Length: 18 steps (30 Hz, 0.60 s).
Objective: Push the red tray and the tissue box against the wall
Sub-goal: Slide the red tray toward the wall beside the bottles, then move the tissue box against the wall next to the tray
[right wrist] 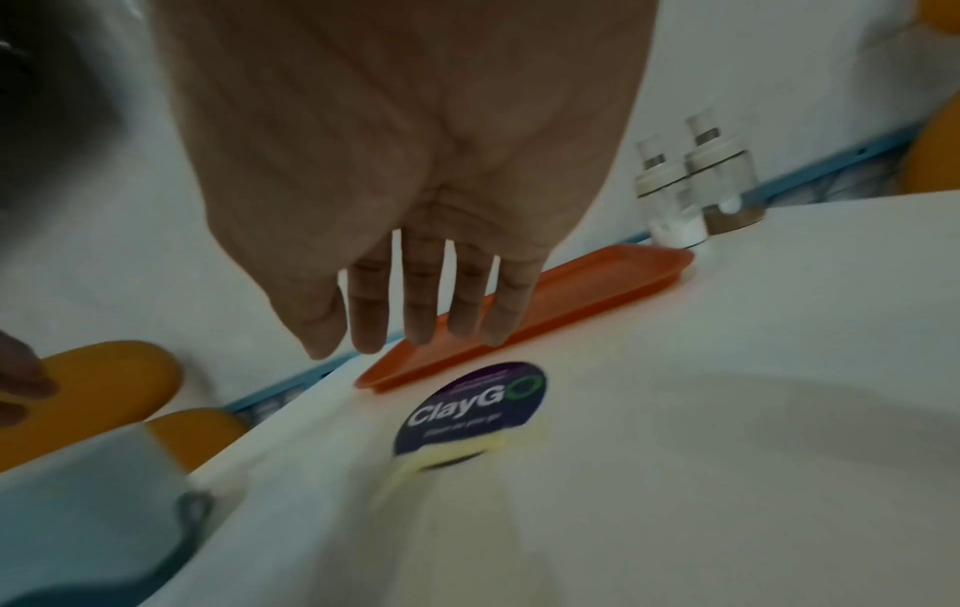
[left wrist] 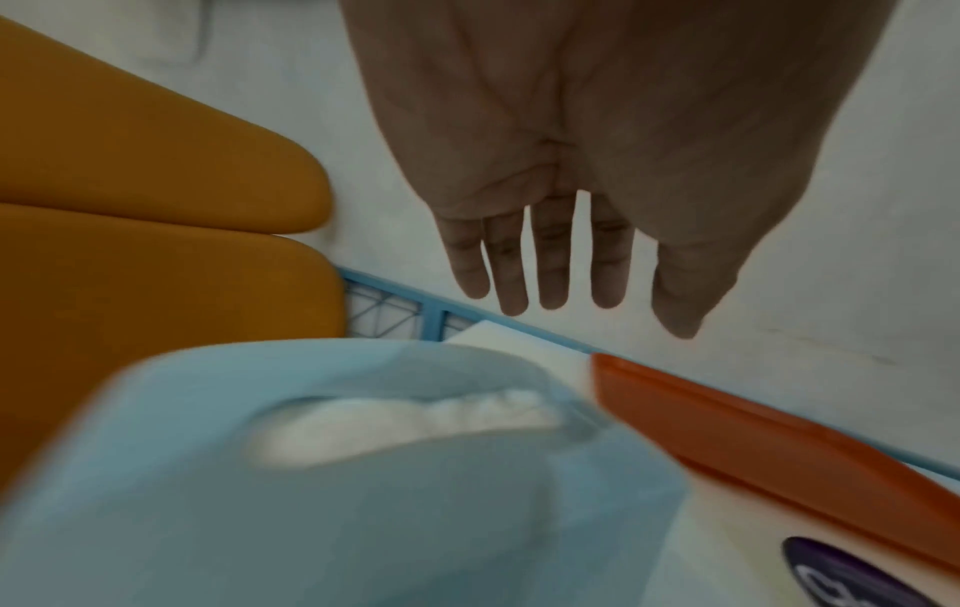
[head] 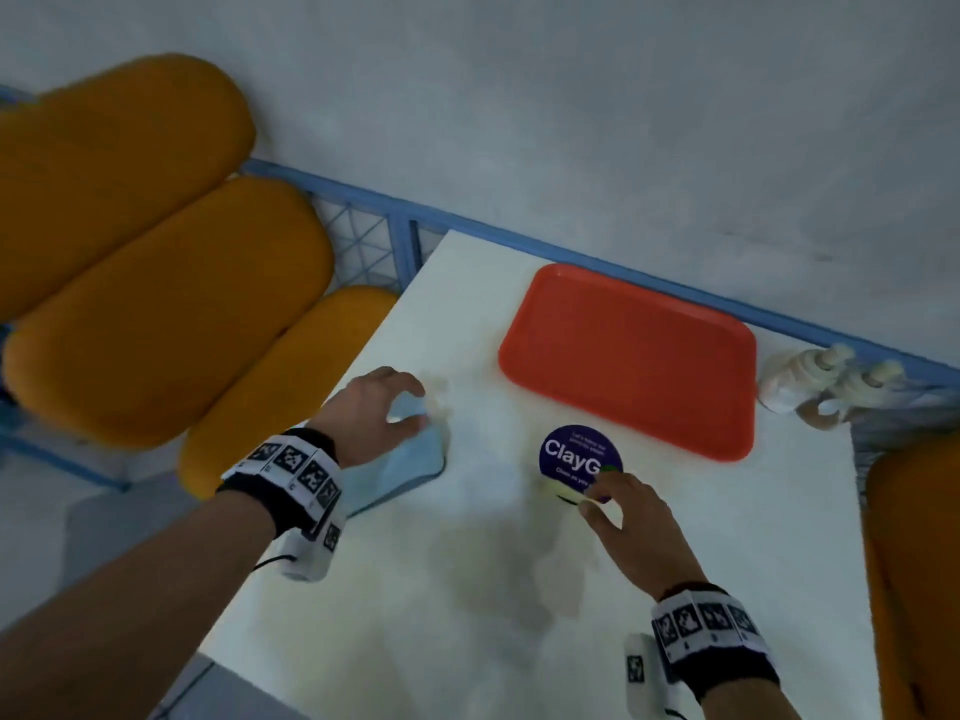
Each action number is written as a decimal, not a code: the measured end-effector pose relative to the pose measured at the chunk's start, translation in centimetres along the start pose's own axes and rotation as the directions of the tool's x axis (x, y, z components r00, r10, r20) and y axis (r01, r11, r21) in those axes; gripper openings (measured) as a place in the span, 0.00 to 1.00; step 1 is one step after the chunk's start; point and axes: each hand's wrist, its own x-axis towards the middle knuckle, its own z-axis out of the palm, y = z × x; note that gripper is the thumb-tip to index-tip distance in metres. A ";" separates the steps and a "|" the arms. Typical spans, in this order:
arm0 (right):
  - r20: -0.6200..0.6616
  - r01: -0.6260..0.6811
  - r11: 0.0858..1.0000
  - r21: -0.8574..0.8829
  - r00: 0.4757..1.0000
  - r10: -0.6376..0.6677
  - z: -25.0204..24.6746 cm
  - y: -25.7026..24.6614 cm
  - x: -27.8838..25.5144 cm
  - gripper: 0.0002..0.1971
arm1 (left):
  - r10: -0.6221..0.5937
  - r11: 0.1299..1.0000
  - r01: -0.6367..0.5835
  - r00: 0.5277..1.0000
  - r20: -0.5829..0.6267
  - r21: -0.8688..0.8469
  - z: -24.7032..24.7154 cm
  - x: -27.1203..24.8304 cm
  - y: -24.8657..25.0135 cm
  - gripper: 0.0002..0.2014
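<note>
Head view: the left hand [head: 375, 407] is over the blue tissue box [head: 402, 467], with its fingers spread and loosely bent above the far end of the box. I cannot tell whether the fingertips touch it. The box lies near the left edge of the table [head: 467, 589], well apart from the wall [head: 571, 122]. The red tray [head: 631, 358] lies beyond the fingers of the right hand [head: 631, 527], and its far edge is already near the blue rail [head: 519, 239] along the wall. The right fingers are relaxed and hold nothing; their tips are at the near edge of a round purple sticker [head: 577, 459].

Left wrist view: the fingers [left wrist: 550, 254] are straight and a little apart, holding nothing. The box is under the palm — blurred, with white tissue [left wrist: 410, 427] showing in its slot. The tray edge is to the right of the fingers.

Right wrist view: the four fingers [right wrist: 421, 295] hang straight, narrow gaps between them, above the near rim of the tray. Two shakers [right wrist: 696, 185] stand just beside the far end of the tray.

My judgement: the box looks soft-sided and light, so it may dent or turn — better to push low on the near side with flat fingers. The tray looks stiff, light and slippery; a push at the middle of its near rim should slide it straight.
</note>
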 end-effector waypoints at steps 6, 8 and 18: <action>0.087 0.134 0.991 0.025 0.987 -0.136 3.8 -4.8 -0.4 0.11 | -0.187 0.982 0.180 0.975 -0.118 -0.064 -0.6 -8.7 -6.8 0.42; 0.091 0.136 0.990 0.041 0.986 -0.139 4.7 -6.6 -0.2 0.15 | -0.235 0.972 0.231 0.965 -0.118 -0.048 -0.2 -10.1 -8.9 0.52; 0.082 -0.130 0.977 0.167 0.990 0.118 11.3 -17.0 3.4 0.59 | -0.148 0.986 0.155 0.983 0.106 -0.062 1.2 -9.3 -14.7 0.68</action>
